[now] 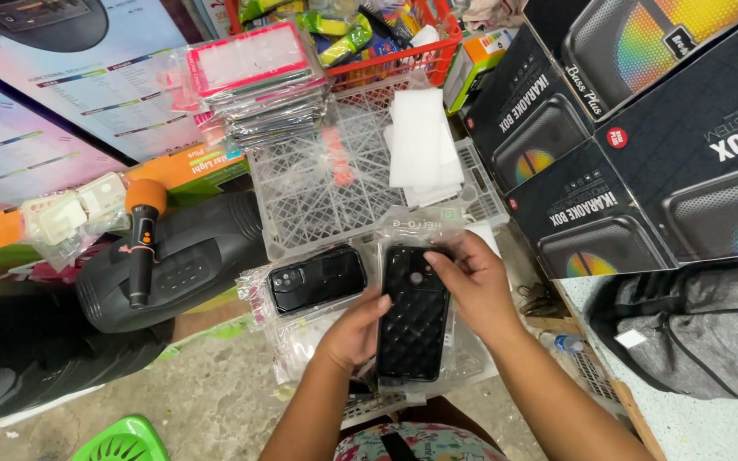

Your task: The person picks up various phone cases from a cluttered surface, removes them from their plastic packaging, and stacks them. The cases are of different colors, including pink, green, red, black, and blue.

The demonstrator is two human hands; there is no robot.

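Two forearms reach forward from the bottom edge. Left hand (354,335) cups the lower side of a black quilted phone case (414,316), grip closed on it; right hand (471,286) pinches its top edge, over a white plastic crate (318,183).

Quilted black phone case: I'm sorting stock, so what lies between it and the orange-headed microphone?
In the head view, a smooth black phone case in a clear sleeve lies between the quilted black phone case and the microphone.
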